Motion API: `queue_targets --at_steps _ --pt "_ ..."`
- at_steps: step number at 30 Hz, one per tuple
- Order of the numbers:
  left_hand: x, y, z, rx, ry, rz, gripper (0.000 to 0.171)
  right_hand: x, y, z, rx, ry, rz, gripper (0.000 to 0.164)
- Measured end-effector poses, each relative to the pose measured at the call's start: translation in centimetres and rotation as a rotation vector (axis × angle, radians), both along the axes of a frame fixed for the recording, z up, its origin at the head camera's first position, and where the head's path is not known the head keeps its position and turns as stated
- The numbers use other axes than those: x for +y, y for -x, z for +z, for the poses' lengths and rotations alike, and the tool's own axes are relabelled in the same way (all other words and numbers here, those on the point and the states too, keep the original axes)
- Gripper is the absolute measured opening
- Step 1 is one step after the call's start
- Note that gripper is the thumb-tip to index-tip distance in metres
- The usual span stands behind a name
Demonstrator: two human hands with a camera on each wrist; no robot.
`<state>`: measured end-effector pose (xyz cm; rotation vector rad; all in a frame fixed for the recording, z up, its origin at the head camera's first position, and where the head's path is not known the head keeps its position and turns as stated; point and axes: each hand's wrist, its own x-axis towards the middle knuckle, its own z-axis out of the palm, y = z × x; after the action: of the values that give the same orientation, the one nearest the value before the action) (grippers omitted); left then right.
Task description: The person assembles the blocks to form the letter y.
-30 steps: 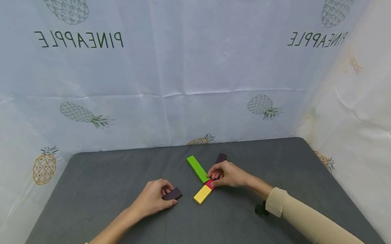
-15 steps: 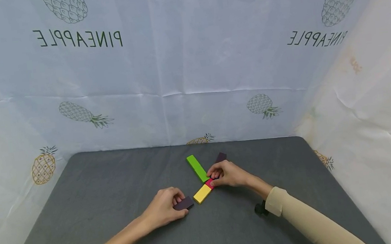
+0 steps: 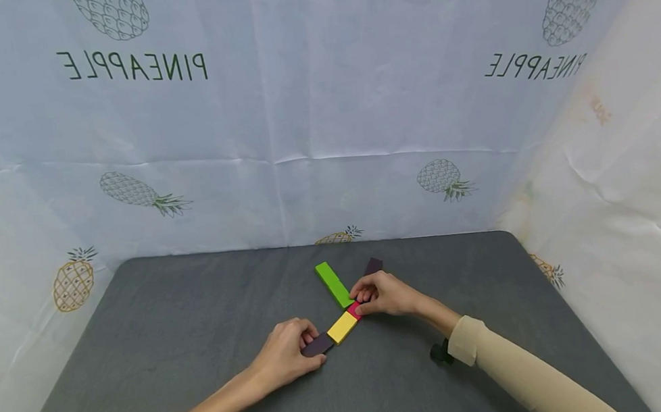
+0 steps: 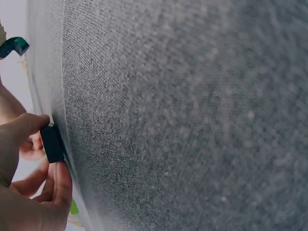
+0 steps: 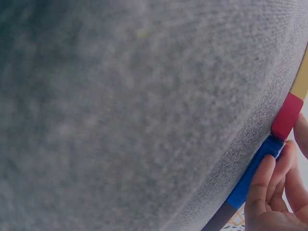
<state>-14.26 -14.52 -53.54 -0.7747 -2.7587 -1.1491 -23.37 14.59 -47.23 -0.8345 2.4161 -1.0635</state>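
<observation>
In the head view my left hand (image 3: 285,355) pinches a dark purple block (image 3: 318,344) between thumb and fingers. That block's end meets the yellow block (image 3: 342,327), and it also shows in the left wrist view as a dark block (image 4: 52,144). My right hand (image 3: 387,295) steadies the row with bent fingers. In the right wrist view its fingertips (image 5: 263,168) are on a blue block (image 5: 250,179) and the thumb lies beside the red block (image 5: 288,116). The blue block is mostly hidden by the hand in the head view.
A green block (image 3: 333,286) slants away from the row near the red one. Another dark block (image 3: 374,265) continues the row beyond my right hand. All lie on a grey table (image 3: 206,295), backed by a pineapple-printed cloth (image 3: 320,112).
My left hand has carried the dark purple block right and slightly nearer, until its end meets the yellow block. The right hand has stayed in place.
</observation>
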Motion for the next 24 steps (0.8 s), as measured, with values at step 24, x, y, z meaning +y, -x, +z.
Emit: queue_targets --at_steps 24 --pt "-3.2 4.4 5.0 -0.317 0.076 -0.523 0.072 0.0 0.0 -0.1 -0.009 -0.001 -0.003 0.027"
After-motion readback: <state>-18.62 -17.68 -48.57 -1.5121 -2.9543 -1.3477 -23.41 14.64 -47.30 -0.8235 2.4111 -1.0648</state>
